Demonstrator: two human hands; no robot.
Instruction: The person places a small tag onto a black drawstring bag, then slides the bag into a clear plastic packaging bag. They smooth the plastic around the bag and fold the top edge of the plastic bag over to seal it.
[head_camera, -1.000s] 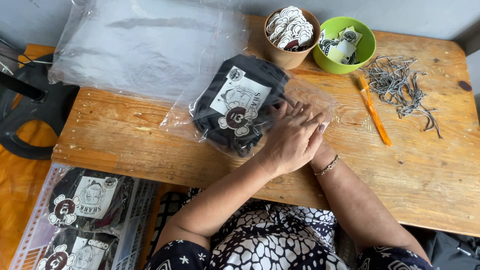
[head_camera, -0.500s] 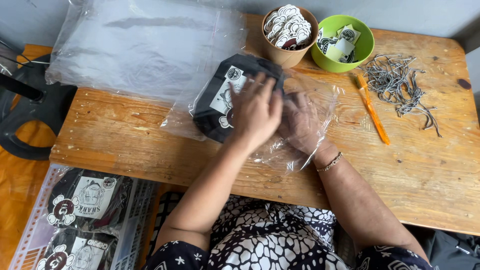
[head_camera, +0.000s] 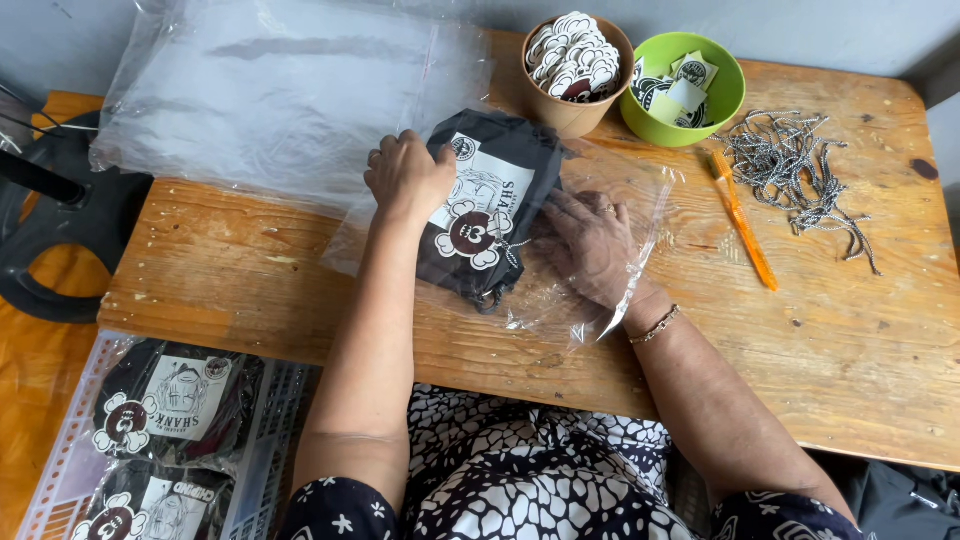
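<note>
My left hand (head_camera: 408, 178) rests on the left edge of the folded black garment (head_camera: 490, 215), fingers curled down and pressing on it through the clear plastic bag (head_camera: 610, 190); whether they pinch the film I cannot tell. My right hand (head_camera: 592, 245) lies flat at 3 o'clock from the garment, inside the bag's open end, fingers extended and released, tips touching the fabric. The garment sits on the wooden table (head_camera: 850, 330) near its centre, its white printed card (head_camera: 484, 192) facing up.

At 12 o'clock from the garment stands a brown paper cup of tags (head_camera: 578, 62); just beside it, at 1 o'clock, a green bowl of tags (head_camera: 686, 88). At 2 o'clock lie an orange tool (head_camera: 744, 222) and a heap of cords (head_camera: 800, 170). A stack of empty bags (head_camera: 270, 95) lies at 10 o'clock. At 7 o'clock, below the table edge, a white basket (head_camera: 70, 455) holds packed garments (head_camera: 170, 400).
</note>
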